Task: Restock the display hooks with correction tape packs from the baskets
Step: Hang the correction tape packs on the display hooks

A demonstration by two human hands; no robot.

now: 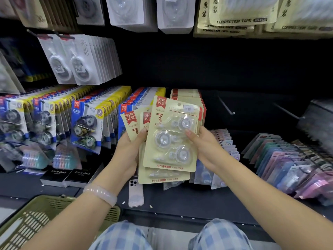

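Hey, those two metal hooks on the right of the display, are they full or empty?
Empty. Both bare hooks stick out from the dark back panel with no packs hanging on them.

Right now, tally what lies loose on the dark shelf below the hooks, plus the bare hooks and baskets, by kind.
Phones: 1
Alarm clock boxes: 2
Bare hooks: 2
Baskets: 1
Total: 6

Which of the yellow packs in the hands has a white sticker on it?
The front cream-yellow three-piece correction tape pack, pinched by the right hand. Its white sticker sits near the top right corner; the packs fanned behind it in the left hand show none.
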